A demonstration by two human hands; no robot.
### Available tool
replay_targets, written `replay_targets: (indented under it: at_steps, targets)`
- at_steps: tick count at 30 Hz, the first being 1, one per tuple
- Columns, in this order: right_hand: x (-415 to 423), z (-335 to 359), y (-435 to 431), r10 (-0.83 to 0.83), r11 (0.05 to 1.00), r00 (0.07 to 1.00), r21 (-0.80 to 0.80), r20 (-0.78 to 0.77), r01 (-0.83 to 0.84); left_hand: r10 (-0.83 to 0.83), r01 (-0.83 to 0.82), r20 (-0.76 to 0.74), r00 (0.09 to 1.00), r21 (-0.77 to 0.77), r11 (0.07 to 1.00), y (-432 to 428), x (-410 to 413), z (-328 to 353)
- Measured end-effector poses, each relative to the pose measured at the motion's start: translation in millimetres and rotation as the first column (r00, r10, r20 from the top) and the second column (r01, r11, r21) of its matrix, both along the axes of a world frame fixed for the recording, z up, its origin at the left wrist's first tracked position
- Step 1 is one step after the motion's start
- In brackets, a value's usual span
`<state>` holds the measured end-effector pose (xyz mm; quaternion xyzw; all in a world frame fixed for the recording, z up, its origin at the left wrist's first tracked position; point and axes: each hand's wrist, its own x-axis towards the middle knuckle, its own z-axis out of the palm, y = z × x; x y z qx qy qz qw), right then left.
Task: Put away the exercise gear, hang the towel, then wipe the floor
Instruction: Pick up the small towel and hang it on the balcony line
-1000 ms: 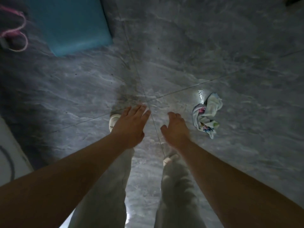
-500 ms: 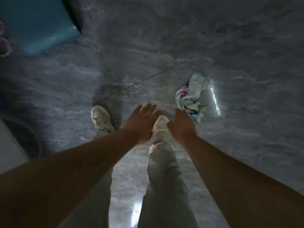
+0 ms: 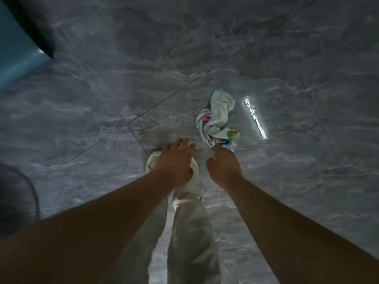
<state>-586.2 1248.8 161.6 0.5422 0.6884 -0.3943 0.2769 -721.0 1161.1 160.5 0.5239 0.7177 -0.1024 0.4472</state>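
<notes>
The crumpled towel [image 3: 218,119] lies on the floor [image 3: 287,181] just beyond the right hand [image 3: 224,167]. That hand's loosely bent fingers hold nothing. Their tips meet the towel's near edge in this view, though I cannot tell if they actually touch it. The left hand [image 3: 174,162] hangs beside the right, fingers straight and empty, above a white shoe [image 3: 150,160]. The step looks like picking up the towel for hanging. Next, the right fingers must close on a bunched fold and lift. A blue mat [image 3: 14,54] lies far off to the left of both hands, apparently not yet put away.
</notes>
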Motion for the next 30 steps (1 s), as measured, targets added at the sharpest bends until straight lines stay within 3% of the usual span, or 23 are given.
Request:
replay_targets:
  at_steps: [6, 11, 16, 22, 25, 30]
  targets:
    - [17, -102, 12, 0.180, 0.983, 0.980, 0.005, 0.085, -0.181, -0.049, 0.050, -0.002, 0.999, 0.024, 0.998, 13, 9, -95]
    - [19, -164, 26, 0.459, 0.886, 0.860, -0.035, 0.224, -0.463, -0.032, 0.031, 0.021, 0.999, 0.040, 0.999, 12, 19, -145]
    - [12, -193, 29, 0.446, 0.895, 0.857, -0.101, 0.257, -0.435, -0.099, 0.098, 0.005, 0.995, 0.045, 0.994, -8, 16, -159]
    - [7, -155, 25, 0.479, 0.826, 0.845, 0.204, 0.238, -0.525, -0.142, 0.142, -0.017, 0.990, -0.001, 0.990, -13, -2, -139]
    - [9, -121, 23, 0.460, 0.824, 0.886, 0.340, 0.063, -0.452, -0.119, 0.120, -0.014, 0.993, 0.040, 0.992, -9, -10, -110]
    - [-2, -42, 31, 0.523, 0.817, 0.841, 0.364, -0.138, -0.447, -0.068, 0.066, 0.013, 0.998, 0.152, 0.986, -2, -30, -39]
